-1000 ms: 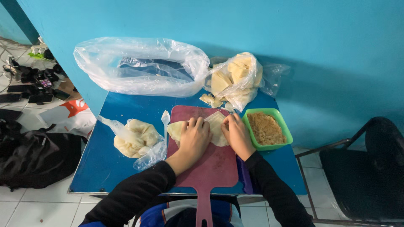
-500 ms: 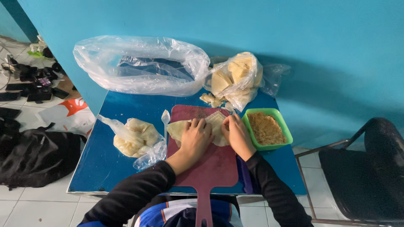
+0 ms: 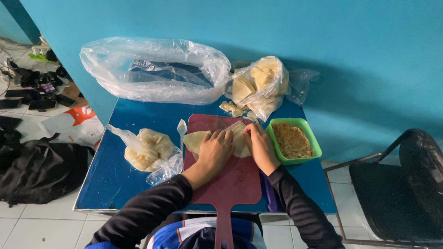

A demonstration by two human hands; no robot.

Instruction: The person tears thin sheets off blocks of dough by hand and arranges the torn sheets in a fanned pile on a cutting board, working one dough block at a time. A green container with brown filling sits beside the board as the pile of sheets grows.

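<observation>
I've got both hands flat, fingers spread, nothing gripped: left hand [image 3: 216,148] & right hand [image 3: 261,147] pressing the pale wrapper sheet [image 3: 197,139] on the red cutting board [image 3: 230,180], near the table's front edge. Green tray [image 3: 314,145] of crumbly filling sits just right of the board; bag of dough pieces [image 3: 150,150] near the left edge.

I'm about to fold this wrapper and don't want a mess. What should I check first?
1. Wrapper lies flat on the red cutting board: ok.
2. Left hand and right hand both press on it: ok.
3. Green tray of filling within reach beside the right hand: ok.
4. Filling already inside the wrapper: cannot tell, hands cover it.
5. Board fully on the blue table: not ok, its handle overhangs the near edge.
</observation>
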